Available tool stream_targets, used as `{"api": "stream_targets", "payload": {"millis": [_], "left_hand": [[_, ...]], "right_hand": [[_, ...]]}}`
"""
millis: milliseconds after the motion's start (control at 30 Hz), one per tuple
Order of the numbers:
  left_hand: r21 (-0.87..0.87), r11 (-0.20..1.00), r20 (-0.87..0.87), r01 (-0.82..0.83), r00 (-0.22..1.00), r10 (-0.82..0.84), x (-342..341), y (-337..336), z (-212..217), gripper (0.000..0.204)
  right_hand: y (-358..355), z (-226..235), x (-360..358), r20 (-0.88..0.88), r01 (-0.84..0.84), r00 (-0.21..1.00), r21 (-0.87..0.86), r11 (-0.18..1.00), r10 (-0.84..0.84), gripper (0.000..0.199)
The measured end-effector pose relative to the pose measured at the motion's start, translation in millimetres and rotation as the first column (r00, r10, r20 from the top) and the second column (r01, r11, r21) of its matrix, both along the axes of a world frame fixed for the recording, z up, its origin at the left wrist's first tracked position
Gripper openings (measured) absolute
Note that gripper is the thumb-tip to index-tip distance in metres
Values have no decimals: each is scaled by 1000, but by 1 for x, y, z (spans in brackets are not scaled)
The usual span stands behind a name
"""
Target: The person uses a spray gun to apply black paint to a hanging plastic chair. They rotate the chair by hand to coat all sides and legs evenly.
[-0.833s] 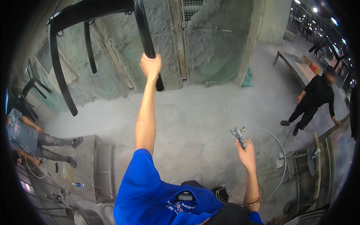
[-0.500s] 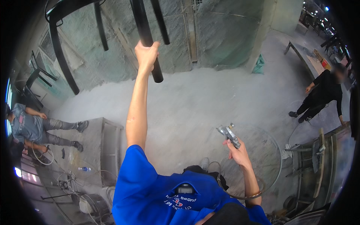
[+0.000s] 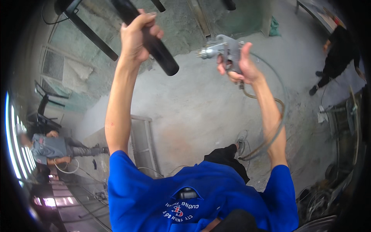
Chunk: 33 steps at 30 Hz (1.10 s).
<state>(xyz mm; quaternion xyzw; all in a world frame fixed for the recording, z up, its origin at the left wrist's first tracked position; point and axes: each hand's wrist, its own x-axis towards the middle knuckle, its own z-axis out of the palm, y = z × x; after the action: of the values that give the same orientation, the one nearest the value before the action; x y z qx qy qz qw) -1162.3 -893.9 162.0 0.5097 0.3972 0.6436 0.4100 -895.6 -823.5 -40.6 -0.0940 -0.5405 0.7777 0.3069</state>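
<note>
My left hand (image 3: 133, 36) is wrapped round a thick black furniture leg (image 3: 164, 60), whose rounded end sticks out below my fist. Another black leg (image 3: 94, 36) of what looks like the same piece hangs to its left; the rest runs out of the top of the picture. In my right hand (image 3: 249, 67) is a metal spray gun (image 3: 228, 50), held by its grip with the nozzle pointing left toward the black leg. A hose (image 3: 284, 112) drops from the gun's handle and loops down along my right forearm.
On the left a person in a grey shirt (image 3: 50, 147) holds a pale looped hose, near a low metal-framed stand (image 3: 148, 141). A person in black (image 3: 340, 58) stands at the far right. Dusty sheeting (image 3: 174, 31) covers the back wall. Hoses and clutter (image 3: 320, 205) lie at lower right.
My right hand has raised the spray gun from low on the right up near the black leg. My left hand and the leg have shifted up and left in view, and the view has turned.
</note>
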Motion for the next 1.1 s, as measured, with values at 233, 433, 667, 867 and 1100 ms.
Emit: {"api": "stream_targets", "payload": {"millis": [233,433,667,867,1100], "left_hand": [[2,977,156,213,965,-211,-18,-60,15,16],[16,982,113,190,975,-190,-46,-59,-12,21],[-21,978,1,209,978,-209,-140,-21,-72,25],[15,970,-23,244,970,-244,-239,-1,-76,22],[-20,961,6,276,961,-276,-300,-44,-54,23]], "right_hand": [[-107,-85,-109,-178,-157,981,-492,856,78,121],[-191,-90,-145,-29,189,981,-28,982,-189,89],[-232,-96,-193,250,353,828,462,814,-501,48],[-229,-96,-248,378,540,620,430,723,-688,34],[-218,-109,-305,149,863,398,272,425,-905,48]]}}
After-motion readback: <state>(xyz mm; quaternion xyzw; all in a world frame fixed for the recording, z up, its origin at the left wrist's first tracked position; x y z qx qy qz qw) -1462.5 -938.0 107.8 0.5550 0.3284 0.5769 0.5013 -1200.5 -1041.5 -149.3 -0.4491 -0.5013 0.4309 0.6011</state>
